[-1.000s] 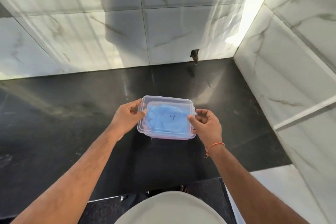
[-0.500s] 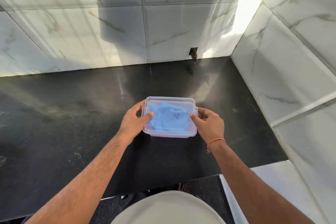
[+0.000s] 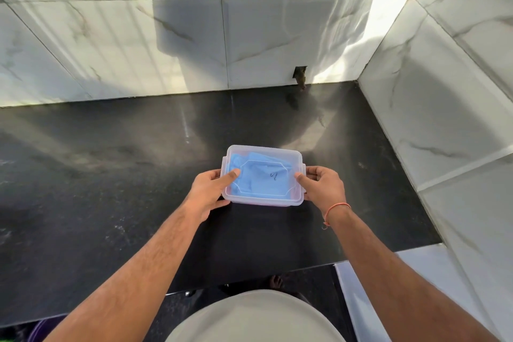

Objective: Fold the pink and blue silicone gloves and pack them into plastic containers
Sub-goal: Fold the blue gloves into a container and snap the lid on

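Observation:
A clear plastic container (image 3: 263, 151) with its lid on sits on the black counter (image 3: 111, 189). Folded blue silicone gloves (image 3: 262, 175) show through the lid, and a thin pink edge shows along the container's bottom front. My left hand (image 3: 206, 191) grips its left side, thumb pressing on the lid. At the right side my right hand (image 3: 322, 186) does the same, thumb on the lid's right edge. An orange thread band circles my right wrist.
White marble-tiled walls (image 3: 249, 36) close the counter at the back and on the right (image 3: 444, 119). A small hole (image 3: 300, 73) sits at the base of the back wall. The counter's front edge runs just below my forearms.
The container has been moved slightly away from me and set flatter on the counter. Both thumbs now press on top of the lid.

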Motion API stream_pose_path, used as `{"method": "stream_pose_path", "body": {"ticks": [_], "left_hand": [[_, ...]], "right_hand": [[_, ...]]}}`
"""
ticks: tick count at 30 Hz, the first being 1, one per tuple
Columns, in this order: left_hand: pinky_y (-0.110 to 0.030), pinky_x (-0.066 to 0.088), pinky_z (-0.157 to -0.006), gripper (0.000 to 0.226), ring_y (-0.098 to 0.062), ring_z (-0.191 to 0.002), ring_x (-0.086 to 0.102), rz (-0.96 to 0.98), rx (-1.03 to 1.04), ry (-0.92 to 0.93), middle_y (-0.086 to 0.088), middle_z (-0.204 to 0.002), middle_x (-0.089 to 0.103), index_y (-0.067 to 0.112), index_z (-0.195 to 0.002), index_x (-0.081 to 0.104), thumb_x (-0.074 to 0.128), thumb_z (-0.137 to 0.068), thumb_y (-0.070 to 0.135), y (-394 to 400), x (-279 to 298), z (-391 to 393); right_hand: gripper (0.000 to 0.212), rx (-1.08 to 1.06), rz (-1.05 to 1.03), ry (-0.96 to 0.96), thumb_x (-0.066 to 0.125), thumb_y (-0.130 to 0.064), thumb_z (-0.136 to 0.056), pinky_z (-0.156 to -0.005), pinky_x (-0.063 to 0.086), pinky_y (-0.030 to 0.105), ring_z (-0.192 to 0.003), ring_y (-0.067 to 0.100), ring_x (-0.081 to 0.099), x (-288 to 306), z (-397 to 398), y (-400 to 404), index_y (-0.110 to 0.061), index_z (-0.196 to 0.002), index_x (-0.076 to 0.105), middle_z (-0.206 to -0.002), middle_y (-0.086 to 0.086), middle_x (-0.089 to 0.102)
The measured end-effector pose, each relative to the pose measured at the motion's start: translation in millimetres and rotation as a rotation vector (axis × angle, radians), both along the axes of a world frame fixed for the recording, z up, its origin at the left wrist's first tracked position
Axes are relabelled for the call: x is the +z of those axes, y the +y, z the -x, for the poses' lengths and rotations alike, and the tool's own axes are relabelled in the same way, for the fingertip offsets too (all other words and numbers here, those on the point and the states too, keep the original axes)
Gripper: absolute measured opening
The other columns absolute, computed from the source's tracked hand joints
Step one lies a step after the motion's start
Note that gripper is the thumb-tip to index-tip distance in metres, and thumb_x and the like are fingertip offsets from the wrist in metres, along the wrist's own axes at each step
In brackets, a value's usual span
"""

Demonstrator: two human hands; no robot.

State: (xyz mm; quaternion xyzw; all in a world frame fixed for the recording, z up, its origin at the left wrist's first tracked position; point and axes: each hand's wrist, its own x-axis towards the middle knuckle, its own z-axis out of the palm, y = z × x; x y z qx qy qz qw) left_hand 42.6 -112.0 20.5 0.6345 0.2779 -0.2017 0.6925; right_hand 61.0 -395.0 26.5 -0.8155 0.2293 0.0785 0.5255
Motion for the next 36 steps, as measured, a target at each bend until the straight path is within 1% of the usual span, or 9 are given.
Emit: {"method": "stream_pose_path", "body": {"ticks": [5,11,18,22,25,27,29,33,36], "left_hand": [[-0.041,0.065,-0.091,0.042,-0.017,-0.099,0.082,-0.012,-0.015,0.039,0.002,-0.104,0.086,0.018,-0.119,0.077,0.089,-0.089,0.044,3,0,-7],[-0.035,0.067,-0.078,0.04,-0.017,-0.095,0.084,-0.002,-0.031,-0.006,0.0,-0.106,0.086,0.014,-0.118,0.078,0.094,-0.085,0.032,6,2,-12],[-0.021,0.06,-0.061,0.027,-0.007,-0.082,0.081,-0.093,0.013,-0.116,0.008,-0.097,0.085,0.026,-0.112,0.079,0.085,-0.093,0.044,-8,-5,3],[-0.029,0.06,-0.079,0.03,-0.007,-0.096,0.08,-0.14,0.018,-0.166,0.015,-0.105,0.083,0.031,-0.124,0.073,0.074,-0.101,0.049,-15,-7,8],[-0.046,0.061,-0.106,0.056,-0.017,-0.121,0.074,-0.158,0.018,-0.197,0.008,-0.133,0.076,0.031,-0.156,0.054,0.069,-0.105,0.048,-19,-6,10],[-0.049,0.055,-0.114,0.066,-0.02,-0.13,0.069,-0.186,0.02,-0.222,0.004,-0.145,0.069,0.029,-0.166,0.042,0.066,-0.107,0.045,-20,-6,10],[-0.048,0.052,-0.118,0.07,-0.019,-0.135,0.065,-0.224,0.012,-0.248,0.004,-0.151,0.064,0.026,-0.169,0.036,0.065,-0.108,0.043,-21,-7,11],[-0.046,0.05,-0.12,0.072,-0.017,-0.139,0.061,-0.282,0.009,-0.261,0.006,-0.157,0.058,0.028,-0.172,0.029,0.062,-0.109,0.043,-21,-9,13],[-0.037,0.052,-0.116,0.073,-0.013,-0.135,0.062,-0.326,0.004,-0.262,0.011,-0.155,0.057,0.033,-0.172,0.026,0.061,-0.109,0.046,-22,-9,12]], "right_hand": [[0.019,-0.034,-0.151,0.076,0.088,-0.017,-0.088,-0.072,0.07,0.046,-0.089,0.026,0.082,2,-5,-3,-0.013,-0.104,0.078,-0.103,0.008,0.082],[0.029,-0.014,-0.303,0.171,0.088,-0.015,-0.088,-0.07,0.069,0.045,-0.089,0.029,0.082,2,-11,-9,-0.004,-0.111,0.072,-0.106,0.016,0.082],[0.052,0.059,-0.338,0.39,0.083,-0.049,-0.09,-0.087,0.063,0.05,-0.112,0.025,0.073,-4,-8,-6,-0.017,-0.127,0.066,-0.118,0.005,0.079],[0.046,0.065,-0.353,0.393,0.083,-0.048,-0.09,-0.085,0.061,0.046,-0.1,0.026,0.076,1,-8,-5,-0.015,-0.12,0.072,-0.11,0.005,0.082],[0.03,0.033,-0.253,0.243,0.085,-0.039,-0.09,-0.087,0.063,0.05,-0.101,0.029,0.077,2,-7,-1,-0.017,-0.108,0.075,-0.102,0.004,0.083],[0.02,0.018,-0.18,0.136,0.084,-0.035,-0.091,-0.084,0.065,0.05,-0.096,0.029,0.079,-1,-4,2,-0.019,-0.102,0.078,-0.098,0.004,0.083],[0.015,0.004,-0.17,0.064,0.081,-0.034,-0.094,-0.08,0.067,0.044,-0.095,0.028,0.08,-4,2,7,-0.021,-0.101,0.08,-0.094,-0.001,0.084],[0.011,0.036,-0.067,0.006,0.074,-0.036,-0.1,-0.09,0.066,0.044,-0.093,0.016,0.078,-6,5,12,-0.027,-0.105,0.077,-0.096,-0.01,0.08],[0.03,0.088,0.056,-0.004,0.064,-0.038,-0.106,-0.095,0.064,0.042,-0.099,0.017,0.075,-2,5,18,-0.019,-0.127,0.076,-0.102,-0.009,0.078]]}}
